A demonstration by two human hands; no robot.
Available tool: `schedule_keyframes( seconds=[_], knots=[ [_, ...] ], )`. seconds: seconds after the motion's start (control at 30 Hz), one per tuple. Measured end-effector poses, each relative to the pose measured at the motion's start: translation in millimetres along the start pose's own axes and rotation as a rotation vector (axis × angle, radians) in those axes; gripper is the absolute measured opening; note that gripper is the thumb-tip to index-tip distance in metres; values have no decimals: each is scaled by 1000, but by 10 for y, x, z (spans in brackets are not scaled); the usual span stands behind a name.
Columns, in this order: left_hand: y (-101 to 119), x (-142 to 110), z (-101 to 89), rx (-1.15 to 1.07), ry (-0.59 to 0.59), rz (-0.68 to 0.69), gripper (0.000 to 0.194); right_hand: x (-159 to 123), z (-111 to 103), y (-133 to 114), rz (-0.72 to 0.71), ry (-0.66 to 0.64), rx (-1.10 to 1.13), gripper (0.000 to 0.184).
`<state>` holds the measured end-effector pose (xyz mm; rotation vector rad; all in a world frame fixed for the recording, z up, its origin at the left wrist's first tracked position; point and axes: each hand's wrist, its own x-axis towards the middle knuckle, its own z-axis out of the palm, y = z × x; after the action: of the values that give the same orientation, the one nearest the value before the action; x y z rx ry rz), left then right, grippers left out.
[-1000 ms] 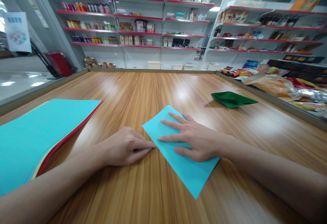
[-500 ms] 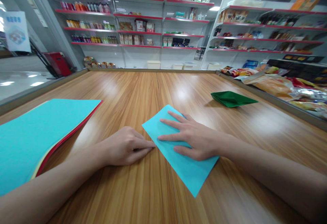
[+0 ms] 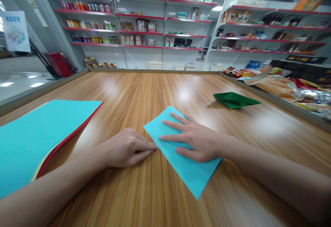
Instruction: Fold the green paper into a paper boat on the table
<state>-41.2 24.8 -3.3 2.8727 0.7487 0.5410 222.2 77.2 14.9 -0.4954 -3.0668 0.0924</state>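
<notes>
A sheet of light blue paper [image 3: 196,178] with straight edges lies slantwise on the wooden table. My right hand [image 3: 196,139] rests flat on it, fingers spread, covering its middle and part of its right side. To the left, my left hand [image 3: 130,148] lies on the table with its fingers curled in. Its index finger and thumb are together and point at the paper's left edge; the fingertip is at that edge, and I cannot tell whether it touches. Nothing shows between these fingers. Beyond my right hand sits a folded dark green paper shape [image 3: 234,100].
A stack of coloured sheets [image 3: 59,123], blue on top with yellow and red below, lies at the left beside my left forearm. Packaged snacks [image 3: 281,89] are heaped past the table's right rim. Stocked shelves [image 3: 141,32] stand behind the table's far edge.
</notes>
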Motion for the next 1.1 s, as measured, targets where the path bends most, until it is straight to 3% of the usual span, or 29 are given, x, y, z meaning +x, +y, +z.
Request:
schedule_keyframes(
  seconds=[1.1],
  knots=[
    [-17, -8, 24, -14, 5, -2, 26, -9, 35, 18, 9, -20, 10, 52]
  ],
)
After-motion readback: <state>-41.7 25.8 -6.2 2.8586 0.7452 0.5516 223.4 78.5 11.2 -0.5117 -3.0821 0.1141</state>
